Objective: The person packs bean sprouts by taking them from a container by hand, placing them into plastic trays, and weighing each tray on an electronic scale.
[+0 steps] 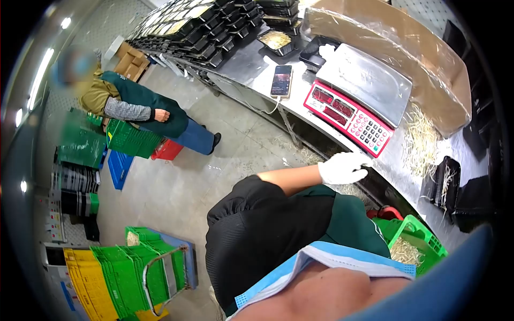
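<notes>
My left hand (pixel 344 168), in a white glove, hovers by the front edge of the metal table, just below the red scale (pixel 350 117). Its fingers are partly spread, with nothing visible in them. On the scale's metal pan (pixel 369 80) no tray lies. Loose pale sprouts (pixel 420 139) are heaped right of the scale, near a black tray (pixel 445 182) holding a few strands. A phone (pixel 281 81) with a white cable lies left of the scale. My right hand is not in view.
Stacked black trays (pixel 187 27) fill the table's far left, near a filled tray (pixel 276 40). A cardboard sheet (pixel 385 32) stands behind the scale. A green crate (pixel 412 235) of sprouts is below the table. Another person (pixel 144 107) stands left, above stacked crates (pixel 120 273).
</notes>
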Motion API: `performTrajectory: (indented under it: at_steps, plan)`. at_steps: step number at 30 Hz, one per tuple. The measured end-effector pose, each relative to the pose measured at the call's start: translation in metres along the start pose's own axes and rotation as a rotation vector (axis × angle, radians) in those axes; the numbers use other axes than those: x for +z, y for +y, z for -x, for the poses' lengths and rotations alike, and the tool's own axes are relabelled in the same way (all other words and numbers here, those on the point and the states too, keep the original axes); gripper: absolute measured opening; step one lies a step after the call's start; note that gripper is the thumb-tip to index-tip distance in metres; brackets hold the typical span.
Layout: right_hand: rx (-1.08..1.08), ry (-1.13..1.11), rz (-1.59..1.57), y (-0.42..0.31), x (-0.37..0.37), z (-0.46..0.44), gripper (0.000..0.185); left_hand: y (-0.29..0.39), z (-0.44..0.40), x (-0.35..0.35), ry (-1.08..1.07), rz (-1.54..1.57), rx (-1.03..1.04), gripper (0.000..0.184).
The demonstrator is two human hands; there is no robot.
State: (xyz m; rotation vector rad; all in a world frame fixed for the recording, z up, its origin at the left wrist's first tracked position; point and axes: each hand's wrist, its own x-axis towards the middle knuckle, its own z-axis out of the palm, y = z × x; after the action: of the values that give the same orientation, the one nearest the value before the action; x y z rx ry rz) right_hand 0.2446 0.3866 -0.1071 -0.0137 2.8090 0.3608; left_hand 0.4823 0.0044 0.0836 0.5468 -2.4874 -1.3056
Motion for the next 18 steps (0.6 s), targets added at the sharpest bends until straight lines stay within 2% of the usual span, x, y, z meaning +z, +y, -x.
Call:
performTrajectory:
  at_steps: [3, 6, 8, 11, 12, 18]
  plan:
    - [-0.012, 0.009, 0.015, -0.005, -0.002, -0.003, 0.122, -0.029, 0.018, -0.001, 0.121, 0.062, -0.038, 0.032]
    - [-0.014, 0.007, 0.028, -0.006, -0.005, -0.003, 0.122, -0.034, 0.014, 0.0, 0.105, 0.058, -0.053, 0.031]
    - [-0.016, 0.009, 0.032, -0.008, -0.005, -0.003, 0.123, -0.028, 0.006, 0.001, 0.089, -0.038, 0.019, 0.031]
    - [-0.014, -0.001, 0.036, -0.006, -0.007, -0.003, 0.123, -0.01, -0.008, -0.002, 0.028, 0.004, 0.01, 0.031]
    - [-0.012, -0.004, 0.036, -0.006, -0.007, -0.003, 0.123, -0.002, -0.01, -0.002, 0.057, 0.072, 0.069, 0.029]
    - [0.005, -0.016, 0.022, -0.003, -0.009, -0.001, 0.124, 0.005, -0.023, 0.007, -0.052, 0.061, 0.087, 0.029]
